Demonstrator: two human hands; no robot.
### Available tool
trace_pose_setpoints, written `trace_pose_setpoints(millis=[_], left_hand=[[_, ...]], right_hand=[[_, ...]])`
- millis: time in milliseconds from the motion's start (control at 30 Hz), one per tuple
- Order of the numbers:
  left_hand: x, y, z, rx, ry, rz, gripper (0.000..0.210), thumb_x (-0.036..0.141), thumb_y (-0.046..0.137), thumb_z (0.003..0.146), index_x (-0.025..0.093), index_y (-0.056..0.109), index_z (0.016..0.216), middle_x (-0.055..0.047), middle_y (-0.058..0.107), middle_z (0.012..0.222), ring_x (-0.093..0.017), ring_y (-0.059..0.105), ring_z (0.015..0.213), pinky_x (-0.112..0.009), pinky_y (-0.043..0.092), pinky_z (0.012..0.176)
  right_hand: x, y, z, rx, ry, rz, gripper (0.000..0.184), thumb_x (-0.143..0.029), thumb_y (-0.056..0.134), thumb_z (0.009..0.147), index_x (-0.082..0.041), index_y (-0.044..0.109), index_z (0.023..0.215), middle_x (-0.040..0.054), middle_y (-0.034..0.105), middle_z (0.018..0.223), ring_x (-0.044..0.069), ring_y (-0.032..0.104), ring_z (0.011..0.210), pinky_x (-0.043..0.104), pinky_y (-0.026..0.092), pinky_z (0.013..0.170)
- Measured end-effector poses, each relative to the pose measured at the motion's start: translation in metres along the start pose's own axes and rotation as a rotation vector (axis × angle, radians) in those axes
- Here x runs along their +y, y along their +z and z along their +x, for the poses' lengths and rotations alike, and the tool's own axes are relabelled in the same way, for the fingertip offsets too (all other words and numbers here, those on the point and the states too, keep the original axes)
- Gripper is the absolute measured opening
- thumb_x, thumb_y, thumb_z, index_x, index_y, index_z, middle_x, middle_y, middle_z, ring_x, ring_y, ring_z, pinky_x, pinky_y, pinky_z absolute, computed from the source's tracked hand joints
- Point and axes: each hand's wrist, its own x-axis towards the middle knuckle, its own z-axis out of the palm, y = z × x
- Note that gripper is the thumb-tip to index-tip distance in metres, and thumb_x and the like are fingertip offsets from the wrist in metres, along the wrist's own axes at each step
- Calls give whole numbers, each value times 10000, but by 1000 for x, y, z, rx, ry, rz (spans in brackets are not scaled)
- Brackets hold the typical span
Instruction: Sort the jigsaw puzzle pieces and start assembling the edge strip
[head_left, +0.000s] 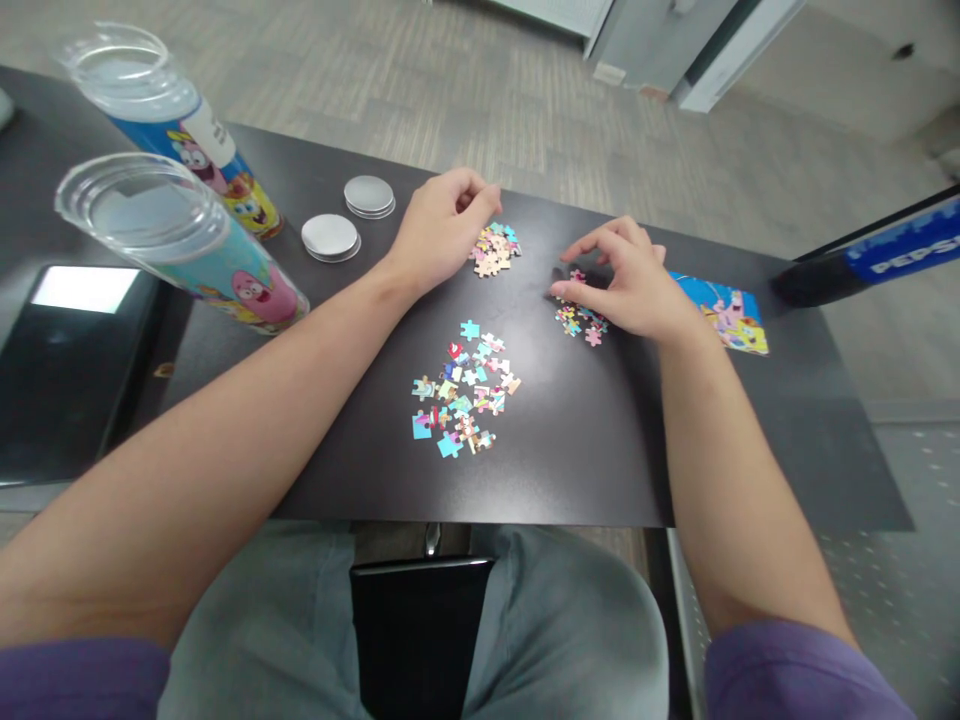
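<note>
My left hand (pixel 442 225) has its fingers curled in, with the thumb near the index finger. It rests beside a small pile of jigsaw puzzle pieces (pixel 493 262) at the table's far side; whatever lies inside its fingers is hidden. Over a second group of puzzle pieces (pixel 592 337), my right hand (pixel 626 275) hovers or touches with thumb and fingers apart, partly covering the pieces. Closer to me lies a larger loose spread of puzzle pieces (pixel 481 376), mostly light blue, pink and red.
Two cartoon-printed clear-lidded tubes (pixel 259 285) stand at the left, by stacked white discs (pixel 330 236). A black tablet (pixel 67 370) lies at the left edge. Right of my right hand are a cartoon card (pixel 739 320) and a Pepsi-labelled object (pixel 900 250) on the dark table (pixel 585 450).
</note>
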Motion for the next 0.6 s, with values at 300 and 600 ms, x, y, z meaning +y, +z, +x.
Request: trace_pose_setpoints(millis=[300, 600], left_hand=[[-3, -2, 1, 11, -2, -21, 348, 419, 798, 1173, 331, 852, 841, -67, 813, 916, -299, 755, 985, -430, 578, 1025], [-5, -4, 3, -4, -9, -32, 343, 477, 789, 1164, 332, 854, 860, -68, 798, 904, -313, 765, 1021, -448, 561, 1019]], right_hand=[[6, -2, -1, 21, 64, -16, 319, -409, 982, 1077, -328, 837, 1350, 167, 789, 1557, 490, 730, 1424, 727, 476, 1299], [-12, 12, 1, 49, 74, -66, 271, -453, 921, 1142, -358, 824, 1377, 170, 814, 1534, 502, 713, 1439, 695, 525, 1248]])
